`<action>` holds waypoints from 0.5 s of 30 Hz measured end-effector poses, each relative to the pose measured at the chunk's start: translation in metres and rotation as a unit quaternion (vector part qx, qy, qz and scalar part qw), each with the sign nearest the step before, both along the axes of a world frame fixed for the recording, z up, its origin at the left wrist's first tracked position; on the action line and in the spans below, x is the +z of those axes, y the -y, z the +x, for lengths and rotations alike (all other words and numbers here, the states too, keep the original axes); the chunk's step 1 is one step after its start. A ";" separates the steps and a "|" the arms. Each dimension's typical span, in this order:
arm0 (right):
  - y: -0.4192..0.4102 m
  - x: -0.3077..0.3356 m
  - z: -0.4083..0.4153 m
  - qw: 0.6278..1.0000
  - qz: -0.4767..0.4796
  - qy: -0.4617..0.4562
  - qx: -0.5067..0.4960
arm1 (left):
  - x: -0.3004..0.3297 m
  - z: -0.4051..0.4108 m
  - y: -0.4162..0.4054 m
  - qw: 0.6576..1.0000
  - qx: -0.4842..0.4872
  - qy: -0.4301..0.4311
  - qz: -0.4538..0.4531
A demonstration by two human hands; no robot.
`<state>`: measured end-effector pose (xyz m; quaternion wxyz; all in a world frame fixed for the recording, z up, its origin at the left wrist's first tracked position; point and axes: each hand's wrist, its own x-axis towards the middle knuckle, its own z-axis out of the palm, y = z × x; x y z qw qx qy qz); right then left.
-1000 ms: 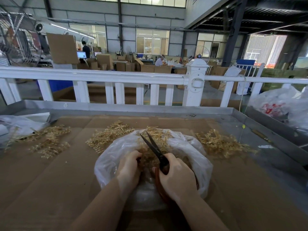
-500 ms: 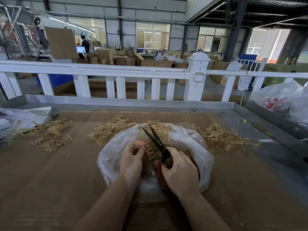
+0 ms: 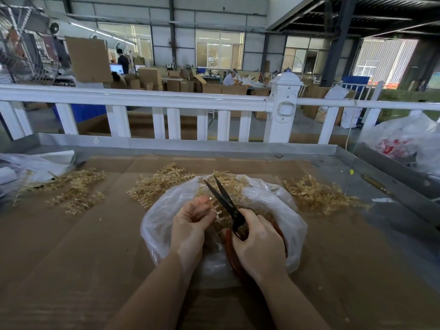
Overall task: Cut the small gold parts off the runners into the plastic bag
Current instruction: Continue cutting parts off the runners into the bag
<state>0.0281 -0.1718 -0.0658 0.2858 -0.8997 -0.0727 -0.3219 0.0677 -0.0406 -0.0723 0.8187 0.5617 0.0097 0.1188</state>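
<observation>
The right hand is curled round the red handles of the scissors, whose dark blades stand slightly parted and point away. Just beside it, the left hand pinches a gold runner against the blades. Both hands hover over the open plastic bag holding gold parts, which sits on the cardboard-covered bench. More runner piles lie behind and to either side.

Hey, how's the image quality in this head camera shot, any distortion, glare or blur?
Head view: wide-angle bends the white railing; bright windows wash out at the back; the plastic bag shows soft sheen; the hands, left hand and right hand, and the scissors look fairly sharp.
</observation>
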 end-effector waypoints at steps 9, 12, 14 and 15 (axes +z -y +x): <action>0.001 0.001 -0.001 1.000 -0.005 0.002 0.010 | 0.009 0.009 0.001 0.997 0.017 -0.039 -0.071; 0.001 0.001 0.000 1.000 -0.011 0.003 0.020 | 0.020 0.008 0.000 0.997 0.001 -0.030 -0.071; 0.001 0.001 0.000 1.000 -0.015 0.006 0.024 | 0.027 0.009 -0.001 0.998 -0.004 -0.018 -0.060; 0.001 0.001 0.000 1.000 -0.018 0.005 0.025 | 0.032 0.009 -0.001 0.998 -0.003 -0.012 -0.055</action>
